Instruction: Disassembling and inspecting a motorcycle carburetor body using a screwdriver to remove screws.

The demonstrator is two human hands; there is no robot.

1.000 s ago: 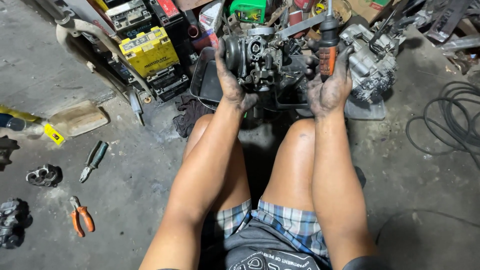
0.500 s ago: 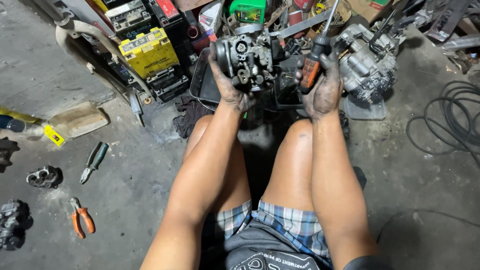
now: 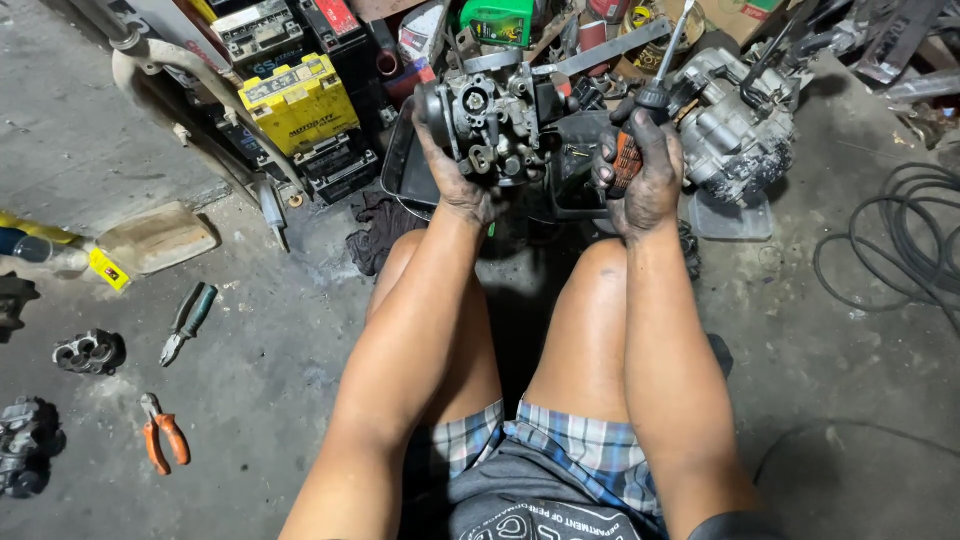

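Observation:
My left hand (image 3: 458,180) grips a grimy grey carburetor (image 3: 492,122) and holds it up above a black tray (image 3: 400,165). My right hand (image 3: 645,175), black with grease, is closed around the orange and black handle of a screwdriver (image 3: 640,125); its shaft points up and away. The two hands are a little apart, the screwdriver to the right of the carburetor. My bare knees lie below both hands.
A grey engine part (image 3: 725,130) sits right of my right hand. Yellow and black batteries (image 3: 300,100) stand at the upper left. Green-handled pliers (image 3: 185,325), orange-handled pliers (image 3: 160,432) and small metal parts (image 3: 88,352) lie on the concrete floor at left. Coiled cable (image 3: 900,260) lies at right.
Both hands have drawn back toward me and slightly down. The carburetor has been turned in my left hand, and the screwdriver now tilts more to the right.

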